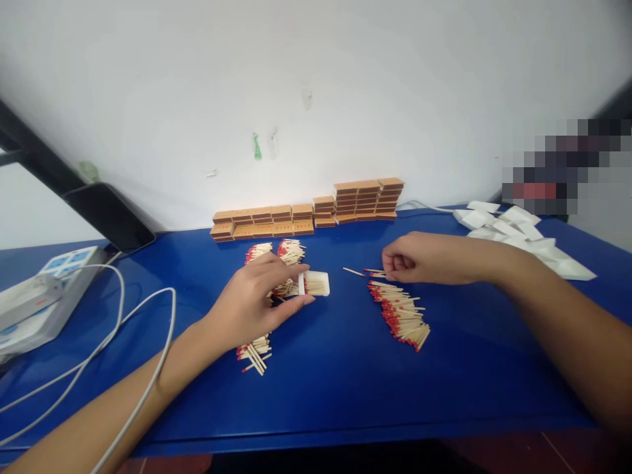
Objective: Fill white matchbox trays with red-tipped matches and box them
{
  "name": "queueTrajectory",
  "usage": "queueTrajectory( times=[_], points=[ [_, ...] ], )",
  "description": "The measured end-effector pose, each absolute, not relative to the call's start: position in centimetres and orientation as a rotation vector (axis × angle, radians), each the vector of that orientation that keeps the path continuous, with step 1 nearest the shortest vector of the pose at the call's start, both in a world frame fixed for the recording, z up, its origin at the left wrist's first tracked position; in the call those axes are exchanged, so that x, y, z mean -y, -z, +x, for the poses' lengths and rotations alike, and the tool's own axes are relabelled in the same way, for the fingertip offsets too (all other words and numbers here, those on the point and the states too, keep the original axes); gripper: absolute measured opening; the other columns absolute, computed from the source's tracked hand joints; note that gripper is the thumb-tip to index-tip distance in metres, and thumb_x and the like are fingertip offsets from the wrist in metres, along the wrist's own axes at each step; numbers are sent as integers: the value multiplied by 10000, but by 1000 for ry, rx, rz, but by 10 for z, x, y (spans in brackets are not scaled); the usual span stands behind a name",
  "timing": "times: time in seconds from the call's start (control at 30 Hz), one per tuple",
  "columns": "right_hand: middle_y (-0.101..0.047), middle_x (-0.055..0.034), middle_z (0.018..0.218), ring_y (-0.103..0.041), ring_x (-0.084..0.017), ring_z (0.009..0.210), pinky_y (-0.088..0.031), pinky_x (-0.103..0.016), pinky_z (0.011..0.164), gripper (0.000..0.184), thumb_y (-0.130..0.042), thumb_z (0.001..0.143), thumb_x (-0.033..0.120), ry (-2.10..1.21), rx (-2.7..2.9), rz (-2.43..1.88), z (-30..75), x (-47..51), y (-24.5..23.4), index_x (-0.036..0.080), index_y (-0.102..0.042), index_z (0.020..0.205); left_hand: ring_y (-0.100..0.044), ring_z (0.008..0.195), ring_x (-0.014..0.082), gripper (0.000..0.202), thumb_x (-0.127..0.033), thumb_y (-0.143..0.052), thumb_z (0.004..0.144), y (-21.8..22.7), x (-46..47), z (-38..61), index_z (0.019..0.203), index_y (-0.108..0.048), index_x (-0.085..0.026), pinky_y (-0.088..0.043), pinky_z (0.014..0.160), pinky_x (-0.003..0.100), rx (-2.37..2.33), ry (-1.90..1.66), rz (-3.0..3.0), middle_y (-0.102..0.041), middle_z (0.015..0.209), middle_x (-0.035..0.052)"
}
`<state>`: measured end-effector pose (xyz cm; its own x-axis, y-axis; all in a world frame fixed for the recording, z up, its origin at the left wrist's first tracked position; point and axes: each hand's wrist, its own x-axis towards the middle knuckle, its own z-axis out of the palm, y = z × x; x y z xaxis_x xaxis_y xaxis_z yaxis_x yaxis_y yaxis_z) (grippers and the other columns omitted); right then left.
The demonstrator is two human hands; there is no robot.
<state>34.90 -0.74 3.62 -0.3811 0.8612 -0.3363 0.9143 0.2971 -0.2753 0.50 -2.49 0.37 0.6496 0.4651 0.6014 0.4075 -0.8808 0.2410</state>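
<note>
My left hand is closed round a small white matchbox tray, thumb and fingertips at its sides. Matches lie inside the tray, their pale sticks towards its right end. Under and around that hand, heaps of red-headed matches spread on the blue table, partly hidden by it. Across the table my right hand has its fingers curled in a pinch at the top of another heap of matches. A few sticks poke out left of its fingertips. One loose match lies between the two hands.
Stacked orange-brown matchboxes line the wall at the back. Folded white paper trays pile up at the right. On the left are a black phone, a power strip and a white cable looping over my left forearm.
</note>
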Motion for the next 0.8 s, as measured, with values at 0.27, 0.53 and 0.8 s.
queueTrajectory(
  times=[0.27, 0.53, 0.8],
  points=[
    [-727, -23, 814, -611, -180, 668, -417, -301, 583, 114, -661, 841, 347, 628, -2417, 1693, 345, 9, -36, 242, -700, 861, -636, 776, 217, 412, -336, -775, 954, -5, 25, 5, 1297, -731, -114, -543, 731, 364, -748, -1047, 2769, -717, 799, 67],
    [-725, -16, 751, -601, -174, 632, -395, -305, 579, 100, -641, 844, 288, 611, -2425, 1670, 347, 10, -37, 235, -719, 811, -663, 808, 226, 405, -337, -765, 963, -3, 25, 4, 1308, -721, -131, -559, 773, 374, -728, -1009, 2776, -733, 824, 70],
    [-726, -20, 786, -614, -176, 654, -403, -301, 582, 97, -651, 844, 311, 593, -2428, 1691, 354, 4, -33, 236, -712, 835, -646, 779, 218, 409, -342, -776, 953, -3, 24, 4, 1292, -735, -116, -549, 731, 363, -757, -1019, 2777, -707, 793, 66]
  ],
)
